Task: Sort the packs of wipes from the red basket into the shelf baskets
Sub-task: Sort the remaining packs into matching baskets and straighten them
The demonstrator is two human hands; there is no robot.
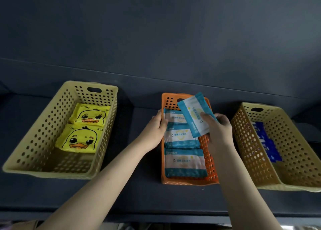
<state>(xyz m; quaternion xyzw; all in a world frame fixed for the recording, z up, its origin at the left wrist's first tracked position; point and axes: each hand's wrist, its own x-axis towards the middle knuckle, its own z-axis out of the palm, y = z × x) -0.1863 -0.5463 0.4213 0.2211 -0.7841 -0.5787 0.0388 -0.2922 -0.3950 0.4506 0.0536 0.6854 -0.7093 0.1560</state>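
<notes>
Three baskets with little round holes sit in a row on a dark shelf [139, 195]. The orange basket [211, 167] is in the middle. Three blue and white packs of wipes lie flat inside it, one behind the other: the near pack [184, 163], the middle pack [180, 137] and the far pack [173, 116]. The right hand [219, 127] holds a fourth blue and white pack [195, 115] up over the far end of the orange basket. This held pack is tilted, with one corner pointing up and away. The thumb [206, 118] presses on the front of the pack and the other fingers are curled behind it, so the hand is pinched tight on the pack. The left hand [156, 127] rests on the left rim of the orange basket, with its fingertips touching the left edge of the packs inside; its fingers are close together and bent a little. On the left is a yellow basket [34, 143] with two yellow duck packs [81, 134] lying flat in it, one behind the other. On the right is another yellow basket [295, 160] with dark blue packs [267, 143] standing on edge inside. The red basket is not in view.
</notes>
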